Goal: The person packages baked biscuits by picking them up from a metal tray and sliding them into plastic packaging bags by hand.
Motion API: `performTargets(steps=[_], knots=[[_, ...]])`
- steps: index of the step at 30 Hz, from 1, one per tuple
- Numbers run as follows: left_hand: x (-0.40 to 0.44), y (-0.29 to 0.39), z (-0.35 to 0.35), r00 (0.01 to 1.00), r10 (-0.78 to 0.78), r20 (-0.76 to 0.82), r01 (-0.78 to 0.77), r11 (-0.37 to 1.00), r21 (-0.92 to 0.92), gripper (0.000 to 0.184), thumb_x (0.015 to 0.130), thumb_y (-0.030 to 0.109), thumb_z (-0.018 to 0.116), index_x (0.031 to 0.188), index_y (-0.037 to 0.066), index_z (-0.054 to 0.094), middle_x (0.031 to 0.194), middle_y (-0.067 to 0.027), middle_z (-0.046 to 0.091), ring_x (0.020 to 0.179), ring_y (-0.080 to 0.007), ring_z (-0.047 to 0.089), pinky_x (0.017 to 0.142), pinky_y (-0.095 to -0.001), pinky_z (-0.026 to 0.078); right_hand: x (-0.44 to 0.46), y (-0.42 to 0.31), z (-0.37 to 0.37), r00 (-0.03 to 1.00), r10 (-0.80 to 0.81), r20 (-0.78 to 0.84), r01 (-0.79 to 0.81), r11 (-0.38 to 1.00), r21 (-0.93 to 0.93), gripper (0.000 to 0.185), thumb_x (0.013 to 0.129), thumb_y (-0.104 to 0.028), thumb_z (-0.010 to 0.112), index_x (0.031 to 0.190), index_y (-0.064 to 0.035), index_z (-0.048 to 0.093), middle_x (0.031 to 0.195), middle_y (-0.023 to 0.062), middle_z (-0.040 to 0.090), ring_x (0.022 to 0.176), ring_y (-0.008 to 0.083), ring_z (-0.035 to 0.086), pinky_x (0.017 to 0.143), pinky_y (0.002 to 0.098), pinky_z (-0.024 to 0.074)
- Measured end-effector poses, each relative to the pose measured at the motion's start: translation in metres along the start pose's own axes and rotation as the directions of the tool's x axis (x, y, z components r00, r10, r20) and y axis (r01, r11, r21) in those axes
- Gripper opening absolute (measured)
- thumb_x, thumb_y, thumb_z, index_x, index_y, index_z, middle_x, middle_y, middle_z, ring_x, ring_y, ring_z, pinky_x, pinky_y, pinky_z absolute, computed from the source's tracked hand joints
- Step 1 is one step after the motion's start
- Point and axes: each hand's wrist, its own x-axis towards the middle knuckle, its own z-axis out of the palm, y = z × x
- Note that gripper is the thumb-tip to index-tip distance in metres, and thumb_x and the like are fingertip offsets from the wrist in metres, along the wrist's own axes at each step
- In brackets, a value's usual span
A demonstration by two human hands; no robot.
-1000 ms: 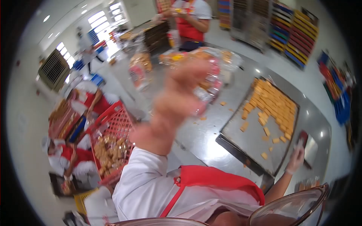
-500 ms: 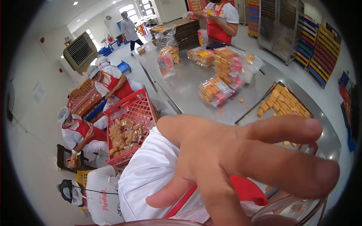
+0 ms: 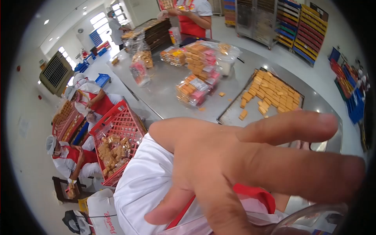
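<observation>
My left hand [image 3: 207,156] fills the lower middle, very close to the camera, with its fingers spread and nothing visible in it. A white sleeve [image 3: 135,172] lies behind it. Beyond the fingers, a dark-rimmed baking tray [image 3: 231,113] carries rows of golden rectangular biscuits [image 3: 274,92], a few loose at its near side. Clear packs of biscuits [image 3: 192,89] are piled on the steel table [image 3: 156,88], farther from the hand. My right hand does not show; the raised hand and the lower frame edge cover that area.
A red crate [image 3: 131,135] of bagged biscuits stands left of the table. Two seated co-workers [image 3: 80,156] [image 3: 100,102] are beyond it. Another person [image 3: 194,21] stands at the far side near stacked trays [image 3: 156,37]. Coloured crates [image 3: 309,35] and a metal cabinet [image 3: 254,23] line the back.
The view has turned, so the table and room sit farther left and more of the biscuit tray shows. My left hand stays spread near the camera. The walking person is now near the stacked trays.
</observation>
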Motion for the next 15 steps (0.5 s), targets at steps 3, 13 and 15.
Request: performTargets(steps=[3,13,15], knots=[[0.002,-0.005,-0.008,1.000,0.006,-0.009,-0.006,1.000,0.009,0.079,0.067,0.064,0.052,0.127,0.016,0.039,0.137,-0.0219,0.016,0.126,-0.0370,0.017,0.100,-0.0473,0.015,0.001,0.004,0.001,0.999,-0.037,0.032,0.036,0.999,0.016,0.011,0.080,-0.012,0.055,0.086,-0.0025,0.055,0.079,0.0117,0.056,0.069,0.0225,0.055,0.064,0.0317,0.0439],[-0.020,0.004,-0.048,0.997,0.040,-0.070,-0.030,0.988,0.151,0.078,0.067,0.061,0.057,0.128,0.016,0.038,0.136,-0.0228,0.019,0.126,-0.0366,0.021,0.100,-0.0447,0.019,-0.009,-0.002,0.007,0.996,-0.061,-0.060,0.069,0.987,0.147,0.009,0.082,-0.012,0.055,0.087,-0.0035,0.055,0.084,0.0072,0.055,0.081,0.0183,0.053,0.075,0.0285,0.0412],[-0.040,0.010,-0.060,0.990,0.008,-0.142,0.021,0.979,0.201,0.078,0.067,0.061,0.058,0.128,0.016,0.038,0.136,-0.0229,0.019,0.125,-0.0365,0.022,0.100,-0.0442,0.019,-0.012,0.012,0.010,0.997,0.055,-0.050,-0.042,0.971,0.234,0.009,0.082,-0.011,0.055,0.087,-0.0031,0.055,0.085,0.0067,0.055,0.079,0.0171,0.052,0.074,0.0275,0.0412]])
